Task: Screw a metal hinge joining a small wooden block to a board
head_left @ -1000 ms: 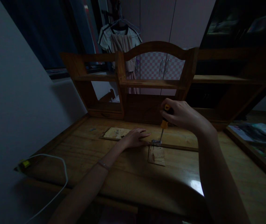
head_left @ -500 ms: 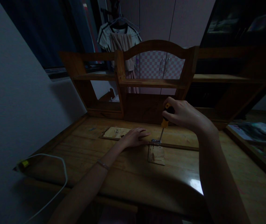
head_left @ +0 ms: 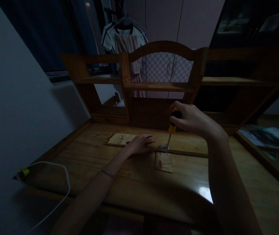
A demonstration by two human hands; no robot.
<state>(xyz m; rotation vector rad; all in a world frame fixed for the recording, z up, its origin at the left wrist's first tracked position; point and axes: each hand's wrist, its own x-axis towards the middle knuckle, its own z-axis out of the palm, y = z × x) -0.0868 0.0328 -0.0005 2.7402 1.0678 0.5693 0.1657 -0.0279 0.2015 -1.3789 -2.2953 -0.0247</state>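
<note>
My right hand [head_left: 189, 119] is wrapped round the yellow and black handle of a screwdriver [head_left: 171, 129]. The shaft slants down, and its tip meets a small metal hinge-like fitting [head_left: 163, 148]. That fitting lies at the edge of a long wooden board [head_left: 188, 144], beside a small square wooden piece [head_left: 164, 162]. My left hand [head_left: 141, 144] lies with fingers stretched out on the board, just left of the fitting. Part of a pale, rough wooden strip [head_left: 120, 139] shows behind its wrist.
A wooden shelf unit [head_left: 159, 86] stands along the back of the wooden desk [head_left: 100, 173]. A white cable [head_left: 67, 176] loops at the left near a yellow-and-black object [head_left: 23, 173]. A small metal piece [head_left: 95, 135] lies at the back left. Papers [head_left: 266, 137] lie at the far right.
Both hands keep nearly the same place, and the screwdriver stays on the metal fitting. The whole view has shifted very slightly.
</note>
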